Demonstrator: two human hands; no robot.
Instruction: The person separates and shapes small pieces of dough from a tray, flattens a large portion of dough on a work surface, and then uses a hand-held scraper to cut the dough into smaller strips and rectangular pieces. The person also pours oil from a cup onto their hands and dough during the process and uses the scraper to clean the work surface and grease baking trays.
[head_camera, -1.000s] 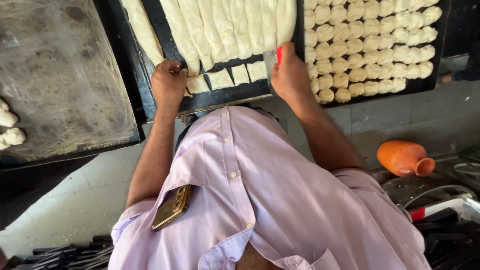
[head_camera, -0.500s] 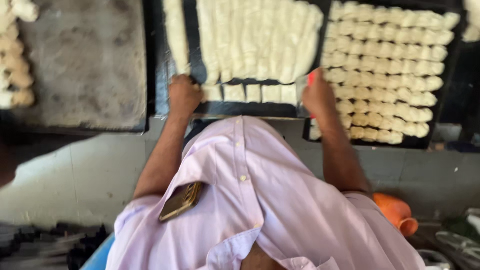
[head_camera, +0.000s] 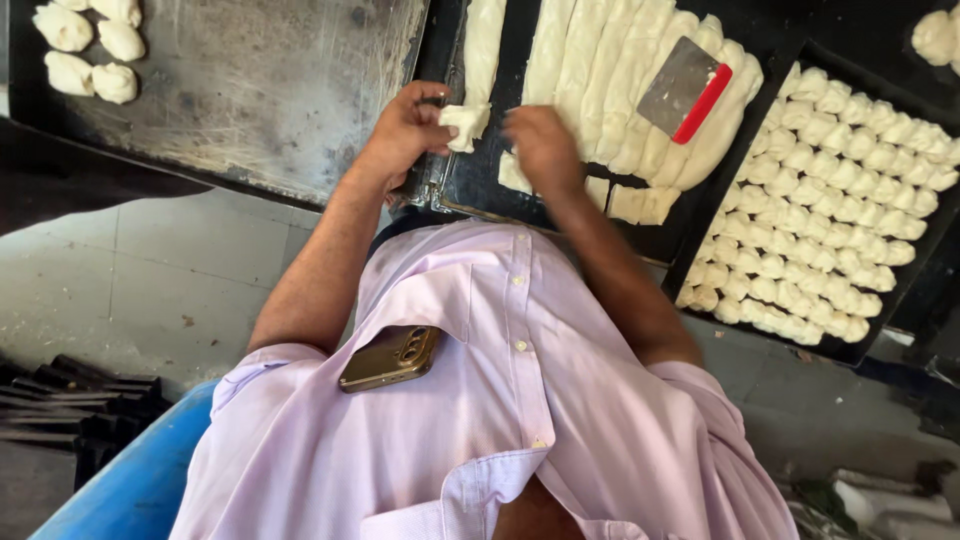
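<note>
Head view: the left hand (head_camera: 405, 130) pinches a small cut dough piece (head_camera: 463, 124) at upper centre of the frame, over the near edge of the black tray (head_camera: 478, 185). The right hand (head_camera: 542, 148), fingers curled down, presses on another piece; its grip is hidden. The long dough logs (head_camera: 600, 90) run from the near edge up toward the top of the frame. A metal scraper (head_camera: 683, 90) with a red edge lies tilted across them. Half a second ago the right hand held that scraper at the logs' ends; now it lies released, and both hands have moved left.
</note>
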